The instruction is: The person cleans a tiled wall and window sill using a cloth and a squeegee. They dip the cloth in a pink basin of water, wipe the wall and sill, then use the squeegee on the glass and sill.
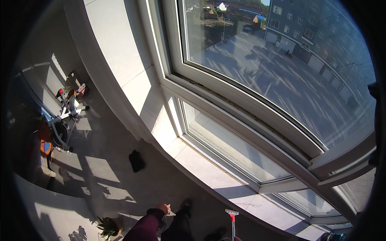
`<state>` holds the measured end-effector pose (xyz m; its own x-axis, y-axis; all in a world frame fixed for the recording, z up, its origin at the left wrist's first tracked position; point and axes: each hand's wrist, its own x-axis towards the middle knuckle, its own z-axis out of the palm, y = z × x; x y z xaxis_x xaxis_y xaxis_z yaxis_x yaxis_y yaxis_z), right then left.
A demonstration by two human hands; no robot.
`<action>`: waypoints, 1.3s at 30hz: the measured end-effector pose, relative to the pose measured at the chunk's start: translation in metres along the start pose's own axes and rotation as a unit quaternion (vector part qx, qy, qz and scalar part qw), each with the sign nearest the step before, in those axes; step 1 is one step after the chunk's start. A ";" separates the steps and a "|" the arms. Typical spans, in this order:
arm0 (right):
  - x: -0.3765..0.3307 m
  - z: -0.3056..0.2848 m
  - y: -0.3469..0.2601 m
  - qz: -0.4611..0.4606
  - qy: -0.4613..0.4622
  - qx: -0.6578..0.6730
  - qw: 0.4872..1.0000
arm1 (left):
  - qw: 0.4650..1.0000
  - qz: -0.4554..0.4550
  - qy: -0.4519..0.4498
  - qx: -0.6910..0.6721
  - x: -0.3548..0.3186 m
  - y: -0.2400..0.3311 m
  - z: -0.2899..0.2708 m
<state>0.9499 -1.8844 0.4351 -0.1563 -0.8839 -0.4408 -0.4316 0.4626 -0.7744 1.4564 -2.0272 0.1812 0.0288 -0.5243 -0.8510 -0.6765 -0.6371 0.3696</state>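
Peeking from a dark maroon sleeve, the left hand (163, 208) pinches something small and pale, too tiny to identify. The right hand is cut off below; its fingers' state cannot be told, only a slim red-necked squeegee (232, 219) rising right of the left fingers.

A large white-framed window (257, 120) fills the upper right, its sash swung open over a sunlit paved yard and a grey apartment block outside. Directly below the window's sill, at the bottom edge, the left hand (163, 208) in a dark maroon sleeve pinches something small and pale — too small to tell what. Just right of it, still under the window, a squeegee (232, 219) with an orange neck and pale blade stands upright; the right hand is barely visible at its lower end. Left of the window, well apart, lie a dark cloth (136, 160) on the grey floor, an exercise bike (64, 120) farther off, and a potted plant (107, 227).
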 end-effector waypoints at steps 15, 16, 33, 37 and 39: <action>-0.033 -0.172 0.001 0.019 -0.125 0.067 0.990 | 0.643 0.452 -0.052 -0.617 -0.294 0.113 -0.066; -0.027 -0.172 0.005 0.004 -0.137 0.036 0.990 | 0.617 0.416 -0.034 -0.667 -0.300 0.131 -0.069; -0.029 -0.159 -0.028 -0.172 0.023 -0.361 0.916 | 0.533 0.349 -0.139 -0.758 -0.356 0.223 -0.159; -0.018 -0.154 -0.029 -0.155 0.021 -0.350 0.924 | 0.562 0.303 -0.102 -0.763 -0.366 0.241 -0.189; -0.007 -0.153 -0.039 -0.163 0.026 -0.317 0.934 | 0.565 0.378 -0.081 -0.729 -0.372 0.246 -0.197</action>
<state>0.8319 -1.9066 0.5383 0.0392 -0.9804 -0.1929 -0.9003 0.0491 -0.4325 1.4242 -2.1003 0.6625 -0.0108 -0.9745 -0.2240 0.8780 -0.1165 0.4643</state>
